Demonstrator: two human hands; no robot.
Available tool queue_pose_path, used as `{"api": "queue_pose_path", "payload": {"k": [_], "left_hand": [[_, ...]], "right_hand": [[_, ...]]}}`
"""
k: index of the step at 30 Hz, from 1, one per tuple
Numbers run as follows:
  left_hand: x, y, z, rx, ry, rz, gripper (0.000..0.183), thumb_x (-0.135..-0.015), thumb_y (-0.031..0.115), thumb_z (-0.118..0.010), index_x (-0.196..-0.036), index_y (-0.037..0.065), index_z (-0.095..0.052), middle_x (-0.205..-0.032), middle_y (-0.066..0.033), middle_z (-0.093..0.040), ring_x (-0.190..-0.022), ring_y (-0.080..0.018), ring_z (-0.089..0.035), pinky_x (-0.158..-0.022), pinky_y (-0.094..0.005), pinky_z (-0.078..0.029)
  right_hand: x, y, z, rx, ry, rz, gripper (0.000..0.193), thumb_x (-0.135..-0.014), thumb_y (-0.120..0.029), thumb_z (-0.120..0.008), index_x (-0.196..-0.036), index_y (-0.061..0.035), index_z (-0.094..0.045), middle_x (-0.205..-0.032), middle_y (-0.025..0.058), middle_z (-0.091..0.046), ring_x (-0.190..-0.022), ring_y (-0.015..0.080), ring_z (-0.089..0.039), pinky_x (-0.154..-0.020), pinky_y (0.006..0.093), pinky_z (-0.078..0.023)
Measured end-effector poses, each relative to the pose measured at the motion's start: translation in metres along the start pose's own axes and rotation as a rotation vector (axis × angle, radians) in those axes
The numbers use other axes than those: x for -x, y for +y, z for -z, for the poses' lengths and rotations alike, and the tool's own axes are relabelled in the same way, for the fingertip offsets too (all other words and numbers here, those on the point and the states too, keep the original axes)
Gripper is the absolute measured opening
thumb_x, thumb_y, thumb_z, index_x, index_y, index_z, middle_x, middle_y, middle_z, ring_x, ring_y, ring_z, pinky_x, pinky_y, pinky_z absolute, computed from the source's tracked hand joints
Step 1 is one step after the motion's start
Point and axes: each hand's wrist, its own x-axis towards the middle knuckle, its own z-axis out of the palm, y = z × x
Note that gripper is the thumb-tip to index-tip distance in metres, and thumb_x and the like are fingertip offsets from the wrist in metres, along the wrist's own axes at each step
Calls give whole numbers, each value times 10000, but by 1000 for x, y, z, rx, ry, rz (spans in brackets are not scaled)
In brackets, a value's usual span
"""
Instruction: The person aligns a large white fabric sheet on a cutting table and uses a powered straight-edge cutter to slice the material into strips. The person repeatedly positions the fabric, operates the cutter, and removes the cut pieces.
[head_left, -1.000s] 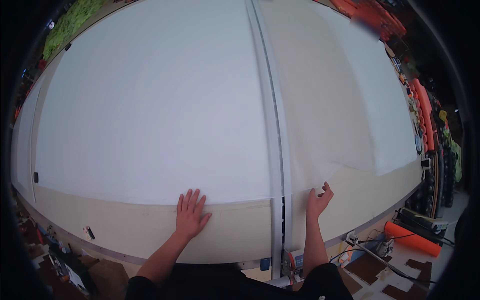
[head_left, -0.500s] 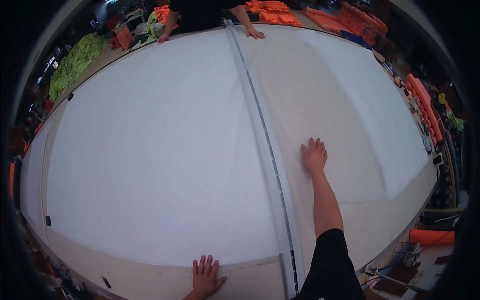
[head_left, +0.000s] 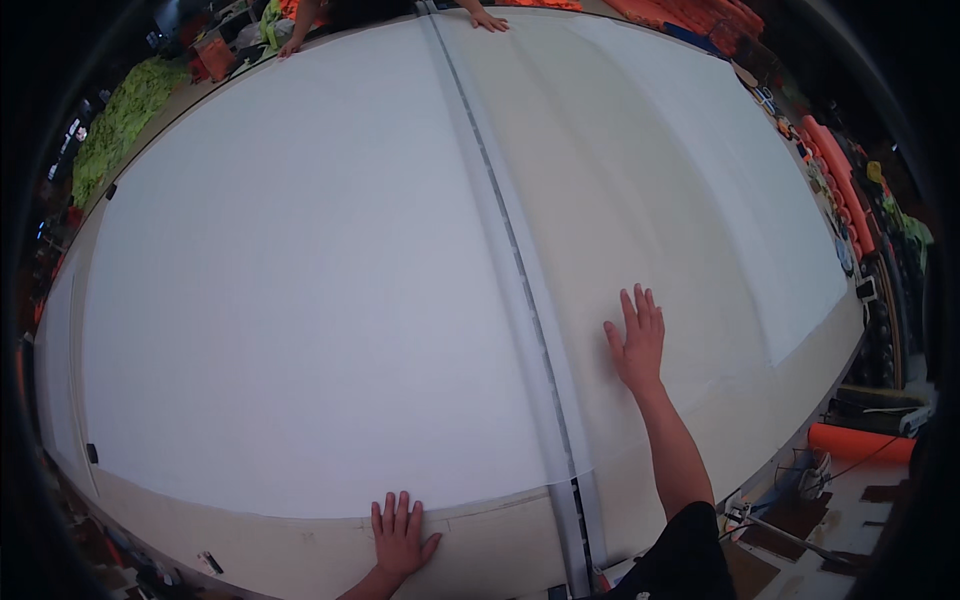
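Note:
A large thin white sheet (head_left: 290, 280) lies spread over a broad beige table (head_left: 500, 540). Under it a long narrow dark-and-silver strip (head_left: 525, 280) runs from the near edge to the far edge. My left hand (head_left: 400, 538) rests flat at the near edge, fingertips on the sheet's border. To the right of the strip, my right hand (head_left: 638, 342) is stretched out, fingers spread, over a part of the sheet where beige shows through. Neither hand holds anything. At the far edge, a co-worker's hand (head_left: 489, 21) lies flat on the sheet beside the strip.
The co-worker's other hand (head_left: 289, 47) is at the far left edge. Small black blocks (head_left: 92, 453) sit by the sheet's left border. Scissors (head_left: 764, 99) and small items line the right edge, near orange rolls (head_left: 838, 180). A green fabric heap (head_left: 128, 125) lies far left.
The view has tilted down and shifted a little. My right hand has moved slightly toward me and away from the strip. My left hand stays at the near border.

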Motion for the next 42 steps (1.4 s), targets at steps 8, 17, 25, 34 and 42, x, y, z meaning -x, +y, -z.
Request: {"api": "queue_pose_path", "payload": {"k": [8, 17, 25, 34, 42], "left_hand": [[2, 5, 5, 20, 37, -48, 838, -903, 408, -753, -1558, -12, -442, -1673, -289, -338, -1568, -512, -267, -1243, -715, -181], [18, 8, 14, 29, 62, -25, 814, -931, 419, -744, -1582, 26, -450, -1696, -233, -334, -1591, -444, -255, -1264, -676, -179], [22, 1, 8, 2, 122, -65, 805, -972, 482, -692, -1597, 42, -440, -1708, -220, -314, -1596, -436, -242, -1276, -659, -156], [34, -1, -3, 11, 152, -72, 745, -1051, 488, -566, -1636, 65, -383, -1729, -162, -300, -1620, -369, -209, -1308, -609, -123], [42, -3, -19, 49, 198, -61, 732, -1058, 491, -551, -1626, 57, -393, -1725, -166, -310, -1626, -355, -202, -1312, -599, -120]], "right_hand": [[125, 97, 23, 219, -110, -264, 687, -1050, -489, -595, -1612, -122, -449, -1707, 164, -356, -1592, 385, -283, -1284, 590, -205], [206, 63, 71, 45, -301, -50, 658, -1016, -451, -648, -1574, -135, -499, -1669, 204, -406, -1558, 401, -346, -1255, 579, -289], [288, 97, 176, 10, -242, -476, 516, -931, -316, -770, -1363, -53, -665, -1444, 207, -630, -1330, 397, -588, -1105, 525, -479], [546, -41, 342, -18, -10, -728, 423, -970, -286, -769, -1260, 17, -716, -1217, 203, -712, -1092, 345, -686, -941, 455, -558], [706, -80, 330, -456, -361, -1074, 604, -1038, -448, -680, -1413, 23, -628, -1324, 200, -698, -1169, 312, -693, -902, 436, -596]]}}
